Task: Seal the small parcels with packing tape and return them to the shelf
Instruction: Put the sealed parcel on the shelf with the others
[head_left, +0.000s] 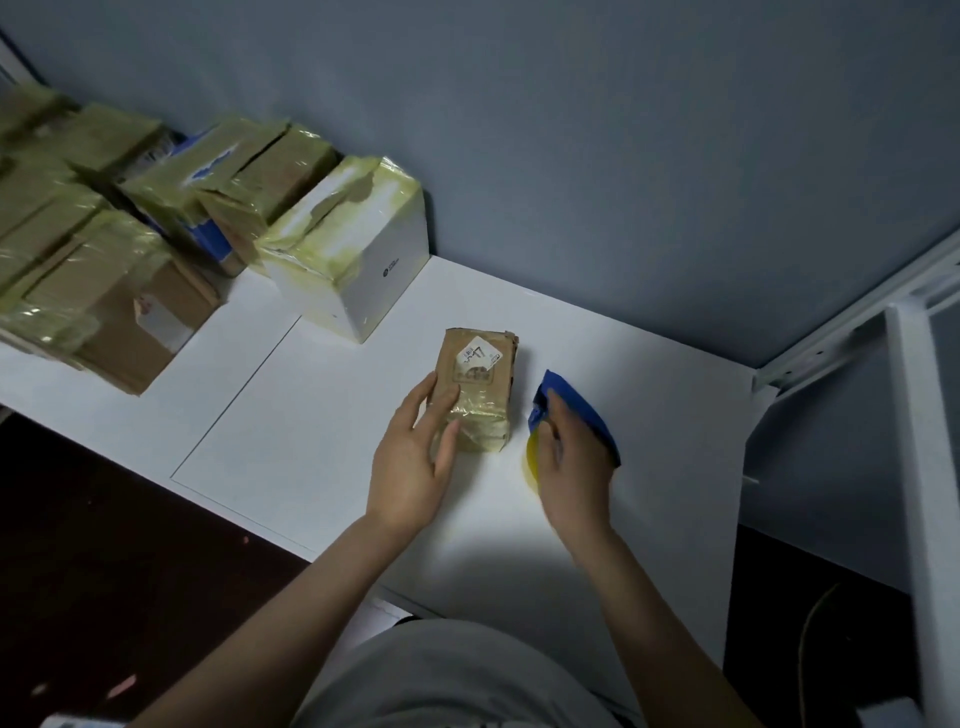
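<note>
A small brown parcel with a white label lies on the white table, its near end wrapped in glossy yellowish tape. My left hand rests on the parcel's left near corner, fingers straight, thumb along the side. My right hand grips a blue tape dispenser just right of the parcel; the yellow tape roll shows under the palm. The dispenser sits on or close to the table surface.
Several taped parcels are piled at the back left: a white box, brown cartons and a blue-and-white box. A grey wall stands behind. A white metal shelf frame rises at the right. Dark floor lies left of the table.
</note>
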